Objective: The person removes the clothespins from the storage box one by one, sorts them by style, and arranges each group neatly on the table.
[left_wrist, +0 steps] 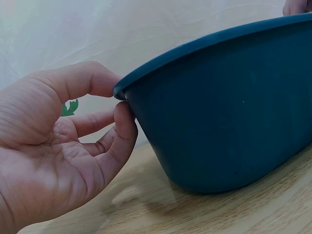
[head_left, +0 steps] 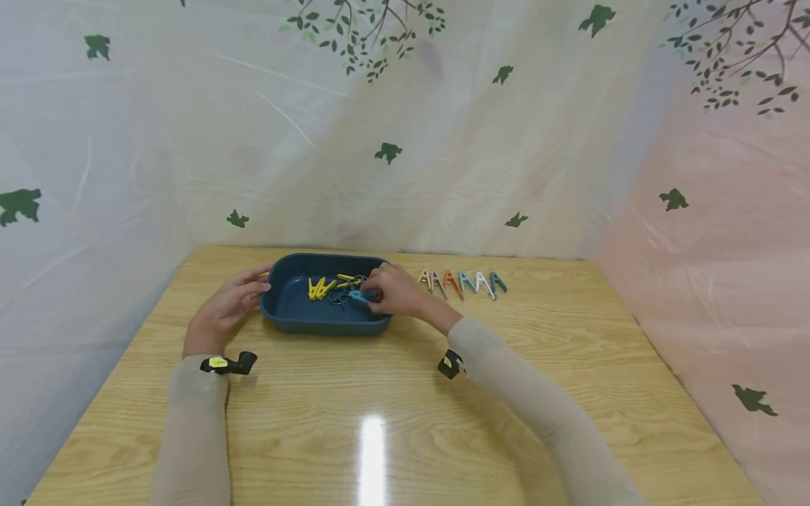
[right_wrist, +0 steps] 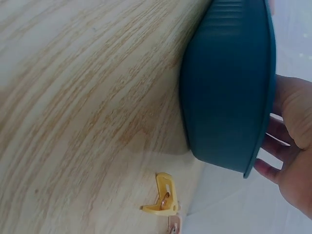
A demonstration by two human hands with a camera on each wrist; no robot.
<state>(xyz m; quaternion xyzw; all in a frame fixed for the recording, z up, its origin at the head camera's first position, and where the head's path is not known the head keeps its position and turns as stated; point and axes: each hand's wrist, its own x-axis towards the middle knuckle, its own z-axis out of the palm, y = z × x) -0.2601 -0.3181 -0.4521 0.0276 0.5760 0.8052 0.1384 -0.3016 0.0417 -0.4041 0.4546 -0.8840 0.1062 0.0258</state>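
Note:
A dark blue basin stands on the table. In the left wrist view my left hand grips its left rim, with thumb and curled fingertips at the edge. My right hand reaches over the right rim; in the right wrist view that hand has its fingertips hidden inside the basin. The thumb and forefinger come together around a light blue clothespin. Yellow clothespins and dark ring-shaped pieces lie on the basin floor beside it.
To the basin's right, several clothespins stand in a row, among them an orange one, a white one and a teal one. A cream one is closest to the basin. A patterned cloth hangs behind the wooden table.

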